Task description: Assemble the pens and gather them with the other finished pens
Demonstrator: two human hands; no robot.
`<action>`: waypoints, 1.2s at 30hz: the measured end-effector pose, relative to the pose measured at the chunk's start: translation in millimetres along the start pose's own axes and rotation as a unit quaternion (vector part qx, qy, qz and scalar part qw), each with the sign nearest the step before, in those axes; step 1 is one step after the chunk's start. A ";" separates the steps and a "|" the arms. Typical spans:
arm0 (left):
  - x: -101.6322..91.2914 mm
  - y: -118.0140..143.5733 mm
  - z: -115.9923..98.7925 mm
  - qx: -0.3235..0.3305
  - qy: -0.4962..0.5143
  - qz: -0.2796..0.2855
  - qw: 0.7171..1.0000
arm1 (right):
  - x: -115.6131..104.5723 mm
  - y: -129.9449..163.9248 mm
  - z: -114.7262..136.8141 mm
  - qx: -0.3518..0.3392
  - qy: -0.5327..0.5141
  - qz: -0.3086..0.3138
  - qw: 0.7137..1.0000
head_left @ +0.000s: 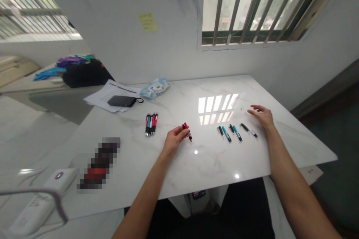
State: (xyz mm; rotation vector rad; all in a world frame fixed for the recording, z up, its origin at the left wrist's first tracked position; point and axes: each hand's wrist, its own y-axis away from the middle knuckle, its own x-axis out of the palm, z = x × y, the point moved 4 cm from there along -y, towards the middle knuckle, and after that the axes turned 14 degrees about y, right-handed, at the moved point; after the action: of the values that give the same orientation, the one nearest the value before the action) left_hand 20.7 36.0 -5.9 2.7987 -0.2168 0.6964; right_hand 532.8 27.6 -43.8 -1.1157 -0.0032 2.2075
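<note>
My left hand (175, 139) is closed on red and black pen parts (187, 131), held just above the table, left of the dismantled pens. My right hand (261, 115) is over the right part of the table, its thumb and fingers slightly apart. Close to its fingertips lies a thin, pale, stick-like piece (243, 109), too small to make out. Between my hands lie pens taken apart: black pieces (220, 130) beside turquoise barrels (226, 134), another turquoise barrel (237, 133), and a black piece (244, 127) near a pale barrel (253, 133).
Several whole pens (151, 124) lie in a row left of my left hand. Farther back are papers (112, 91), a black phone-like case (122, 101) and a blue-white packet (155, 88). A blurred-out object (99, 164) and a white power strip (42, 201) lie front left.
</note>
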 end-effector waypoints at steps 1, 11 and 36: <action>0.3 0.2 -0.7 0.000 0.001 0.000 1.000 | 1.2 0.6 0.1 -0.002 0.010 0.005 1.000; 3.8 0.0 0.1 -0.003 0.001 0.000 1.000 | 6.1 1.5 7.6 -0.029 0.063 -0.035 0.997; 2.5 -1.6 0.9 0.006 -0.010 0.006 1.000 | 20.5 2.3 35.2 -0.077 0.145 -0.016 0.986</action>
State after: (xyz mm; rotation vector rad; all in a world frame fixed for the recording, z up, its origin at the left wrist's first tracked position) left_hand 23.7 37.1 -5.8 2.8191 -0.2352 0.6766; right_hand 497.6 46.9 -36.7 -1.5050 -0.0677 2.0250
